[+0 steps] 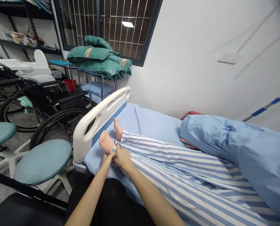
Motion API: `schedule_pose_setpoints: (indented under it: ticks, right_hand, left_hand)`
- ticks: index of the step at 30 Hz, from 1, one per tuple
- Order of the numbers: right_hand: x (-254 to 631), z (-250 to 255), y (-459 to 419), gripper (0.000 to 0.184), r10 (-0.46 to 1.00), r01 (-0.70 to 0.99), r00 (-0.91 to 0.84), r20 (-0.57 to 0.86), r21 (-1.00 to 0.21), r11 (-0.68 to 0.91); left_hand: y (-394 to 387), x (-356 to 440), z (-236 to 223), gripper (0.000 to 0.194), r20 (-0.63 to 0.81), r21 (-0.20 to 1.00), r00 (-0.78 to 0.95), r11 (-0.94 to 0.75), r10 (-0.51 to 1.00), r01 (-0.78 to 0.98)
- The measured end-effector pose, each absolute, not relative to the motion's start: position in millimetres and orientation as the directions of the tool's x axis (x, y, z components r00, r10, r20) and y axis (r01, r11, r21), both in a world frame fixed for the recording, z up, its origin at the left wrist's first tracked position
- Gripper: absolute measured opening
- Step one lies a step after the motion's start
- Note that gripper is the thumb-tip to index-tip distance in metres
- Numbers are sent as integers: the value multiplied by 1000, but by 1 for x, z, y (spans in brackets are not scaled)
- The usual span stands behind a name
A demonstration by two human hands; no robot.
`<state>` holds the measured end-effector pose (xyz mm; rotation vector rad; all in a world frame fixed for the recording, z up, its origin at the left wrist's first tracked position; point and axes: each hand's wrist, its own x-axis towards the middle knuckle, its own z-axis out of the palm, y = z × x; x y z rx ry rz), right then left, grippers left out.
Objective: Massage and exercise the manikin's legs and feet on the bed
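Striped blue-and-white trousers (168,149) cover the legs of a figure lying on the bed, whose smooth feet look like a manikin's. At the near ankle, my left hand (106,162) has its fingers closed on the trouser cuff, just below the near foot (106,142). My right hand (123,157) grips the same cuff from the leg side, thumb and fingers pressed together. Both hands nearly touch. Beyond them the far foot (118,128) points up, its cuff around the ankle. Part of the near cuff is hidden by my fingers.
A white bed end board (102,108) rises past the feet. A light blue quilt (224,138) covers the upper body, with a hand (189,144) showing under its edge. Left of the bed stand a round stool (44,160), a wheelchair (57,103) and folded green bedding (102,59).
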<state>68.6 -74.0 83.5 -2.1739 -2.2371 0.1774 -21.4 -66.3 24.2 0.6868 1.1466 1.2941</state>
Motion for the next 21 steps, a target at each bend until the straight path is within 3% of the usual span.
schedule_pose_setpoints:
  ticks: [3, 16, 21]
  right_hand:
    - [69, 65, -71, 43, 998, 996, -24, -65, -92, 18]
    - [69, 60, -69, 40, 999, 994, 1, -51, -112, -6]
    - [70, 85, -83, 44, 998, 990, -27, -49, -143, 20]
  left_hand:
    - [-67, -21, 16, 29, -362, 888, -112, 305, 926, -344]
    - [-68, -25, 16, 32, -398, 881, -113, 345, 910, -325]
    - [-74, -31, 37, 36, -328, 895, -23, 302, 944, -329]
